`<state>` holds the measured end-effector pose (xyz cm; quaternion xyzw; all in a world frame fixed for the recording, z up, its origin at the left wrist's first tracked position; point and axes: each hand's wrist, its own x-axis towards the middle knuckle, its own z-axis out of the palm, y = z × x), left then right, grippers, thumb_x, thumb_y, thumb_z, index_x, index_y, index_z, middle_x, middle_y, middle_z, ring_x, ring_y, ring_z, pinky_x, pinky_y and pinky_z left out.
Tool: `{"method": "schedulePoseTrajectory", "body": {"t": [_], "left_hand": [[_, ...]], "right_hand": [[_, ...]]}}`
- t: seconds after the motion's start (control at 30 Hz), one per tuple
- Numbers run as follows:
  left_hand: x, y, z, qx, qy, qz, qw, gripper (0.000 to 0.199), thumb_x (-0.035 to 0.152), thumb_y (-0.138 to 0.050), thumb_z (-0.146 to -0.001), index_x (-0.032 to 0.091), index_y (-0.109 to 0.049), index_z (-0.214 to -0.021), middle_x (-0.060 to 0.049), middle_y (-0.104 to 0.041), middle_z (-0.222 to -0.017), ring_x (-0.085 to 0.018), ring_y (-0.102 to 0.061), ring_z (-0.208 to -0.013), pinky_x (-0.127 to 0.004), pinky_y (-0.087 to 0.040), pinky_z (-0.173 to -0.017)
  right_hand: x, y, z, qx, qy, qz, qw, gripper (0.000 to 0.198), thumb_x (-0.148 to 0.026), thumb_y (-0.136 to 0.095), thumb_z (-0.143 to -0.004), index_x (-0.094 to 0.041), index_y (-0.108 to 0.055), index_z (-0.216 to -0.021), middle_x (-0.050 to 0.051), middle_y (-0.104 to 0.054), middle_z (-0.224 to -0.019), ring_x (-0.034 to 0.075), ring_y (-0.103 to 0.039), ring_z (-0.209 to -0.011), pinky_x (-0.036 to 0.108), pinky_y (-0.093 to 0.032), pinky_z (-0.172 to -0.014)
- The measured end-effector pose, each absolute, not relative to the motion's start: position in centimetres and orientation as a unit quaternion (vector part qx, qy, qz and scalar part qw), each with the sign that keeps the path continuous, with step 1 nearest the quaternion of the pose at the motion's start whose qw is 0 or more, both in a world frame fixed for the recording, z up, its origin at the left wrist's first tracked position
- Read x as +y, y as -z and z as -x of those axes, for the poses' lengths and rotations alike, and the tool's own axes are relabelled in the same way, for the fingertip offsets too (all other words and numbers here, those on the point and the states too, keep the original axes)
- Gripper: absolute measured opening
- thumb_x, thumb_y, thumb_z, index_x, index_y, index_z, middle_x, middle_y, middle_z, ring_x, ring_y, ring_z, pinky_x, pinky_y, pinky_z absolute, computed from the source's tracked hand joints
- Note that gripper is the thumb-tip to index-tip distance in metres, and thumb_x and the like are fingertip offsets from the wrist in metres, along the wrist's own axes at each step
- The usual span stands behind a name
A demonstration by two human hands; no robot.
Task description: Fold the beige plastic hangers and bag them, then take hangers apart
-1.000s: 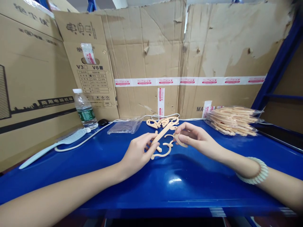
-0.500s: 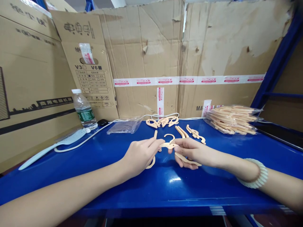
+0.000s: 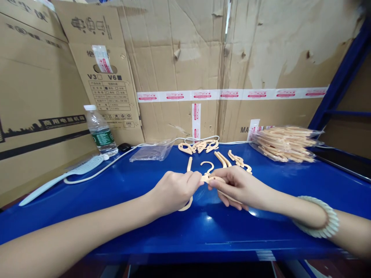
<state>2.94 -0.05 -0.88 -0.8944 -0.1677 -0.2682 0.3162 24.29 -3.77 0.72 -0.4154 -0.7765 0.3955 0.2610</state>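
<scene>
Between my hands is a peach-coloured plastic hanger (image 3: 205,178) with its hook pointing away from me. My left hand (image 3: 176,189) is closed, thumb and fingers pinching the hanger's left side. The right side is gripped by my right hand (image 3: 240,183) at thumb and forefinger. Another slim peach piece (image 3: 232,198) lies against the lower fingers of that hand, mostly hidden. Past my left hand a straight hanger arm (image 3: 189,164) sticks out, and a curved piece (image 3: 189,204) shows beneath it; whether they join is hidden.
Hanger arms (image 3: 223,159), hook pieces (image 3: 239,161) and folded hangers (image 3: 207,146) lie beyond my hands on the blue table (image 3: 162,239). Bagged hanger parts (image 3: 285,144) sit at right. A clear bag (image 3: 150,151), water bottle (image 3: 101,131), hairbrush (image 3: 84,168) and cardboard wall (image 3: 174,69) stand around.
The hanger's right side has turned further into my right hand, and my fingers press closer together at its centre. The camera view has shifted slightly.
</scene>
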Motion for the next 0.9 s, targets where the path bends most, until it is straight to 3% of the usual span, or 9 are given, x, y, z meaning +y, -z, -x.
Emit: {"method": "schedulePoseTrajectory", "body": {"t": [0.17, 0.27, 0.4, 0.53, 0.63, 0.7, 0.8, 0.9], "left_hand": [[-0.4, 0.9, -3.0, -0.178, 0.294, 0.887, 0.309, 0.036, 0.022, -0.027, -0.102, 0.017, -0.049, -0.074, 0.001, -0.055, -0.054, -0.013, -0.052, -0.041, -0.024, -0.028, -0.040], [-0.5, 1.0, -3.0, -0.205, 0.293, 0.898, 0.256, 0.038, 0.023, -0.024, -0.102, 0.016, -0.051, -0.076, 0.001, -0.055, -0.054, -0.013, -0.051, -0.041, -0.024, -0.027, -0.041], [-0.7, 1.1, -3.1, -0.286, 0.273, 0.913, 0.100, 0.043, 0.028, -0.019, -0.103, 0.016, -0.053, -0.080, 0.003, -0.051, -0.051, -0.012, -0.047, -0.039, -0.024, -0.028, -0.043], [-1.0, 0.6, -3.2, -0.323, 0.295, 0.898, -0.046, 0.037, 0.030, -0.025, -0.101, 0.016, -0.056, -0.086, 0.001, -0.057, -0.063, -0.013, -0.052, -0.051, -0.024, -0.037, -0.053], [-0.8, 0.3, -3.2, -0.362, 0.337, 0.848, -0.190, 0.034, 0.036, -0.033, -0.099, 0.018, -0.058, -0.085, 0.004, -0.051, -0.061, -0.010, -0.047, -0.048, -0.022, -0.035, -0.049], [-0.5, 0.1, -3.3, -0.382, 0.362, 0.792, -0.311, 0.033, 0.044, -0.037, -0.096, 0.019, -0.054, -0.085, 0.007, -0.044, -0.058, -0.008, -0.041, -0.041, -0.020, -0.031, -0.041], [0.1, 0.1, -3.5, -0.384, 0.391, 0.699, -0.460, 0.031, 0.050, -0.042, -0.093, 0.021, -0.044, -0.082, 0.010, -0.039, -0.055, -0.006, -0.038, -0.037, -0.018, -0.029, -0.037], [0.6, 0.1, -3.6, -0.379, 0.415, 0.639, -0.524, 0.029, 0.045, -0.046, -0.093, 0.020, -0.041, -0.078, 0.009, -0.043, -0.056, -0.007, -0.046, -0.042, -0.018, -0.037, -0.043]], "right_hand": [[-4.1, -0.7, -24.3, -0.841, -0.247, 0.378, 0.297, 0.033, -0.038, -0.042, -0.098, -0.017, -0.051, -0.073, -0.004, -0.054, -0.052, 0.005, -0.046, -0.037, 0.017, -0.037, -0.041], [-4.1, -0.6, -24.4, -0.878, -0.117, 0.344, 0.312, 0.033, -0.031, -0.041, -0.098, -0.017, -0.050, -0.069, -0.004, -0.049, -0.051, 0.007, -0.042, -0.042, 0.020, -0.034, -0.046], [-3.8, -0.4, -24.5, -0.902, -0.007, 0.301, 0.308, 0.026, -0.024, -0.043, -0.096, -0.016, -0.056, -0.076, -0.004, -0.044, -0.054, 0.007, -0.034, -0.045, 0.023, -0.028, -0.047], [-3.3, -0.6, -24.6, -0.861, -0.179, 0.345, 0.329, 0.030, -0.034, -0.044, -0.098, -0.016, -0.056, -0.076, -0.004, -0.050, -0.055, 0.006, -0.043, -0.044, 0.020, -0.034, -0.047], [-2.8, -1.8, -25.4, -0.808, -0.286, 0.377, 0.350, 0.036, -0.045, -0.045, -0.096, -0.015, -0.060, -0.081, 0.001, -0.060, -0.064, 0.010, -0.055, -0.051, 0.022, -0.041, -0.049], [-2.0, -3.0, -26.8, -0.797, -0.239, 0.394, 0.390, 0.036, -0.047, -0.050, -0.093, -0.016, -0.063, -0.081, 0.004, -0.064, -0.072, 0.014, -0.059, -0.063, 0.025, -0.045, -0.056], [-0.2, -4.6, -30.1, -0.797, -0.064, 0.409, 0.439, 0.032, -0.044, -0.056, -0.090, -0.017, -0.065, -0.075, 0.007, -0.063, -0.081, 0.017, -0.059, -0.076, 0.030, -0.046, -0.066], [2.1, -4.7, -33.4, -0.819, 0.045, 0.432, 0.375, 0.027, -0.040, -0.058, -0.088, -0.018, -0.069, -0.076, 0.007, -0.062, -0.082, 0.017, -0.058, -0.073, 0.032, -0.047, -0.065]]}}
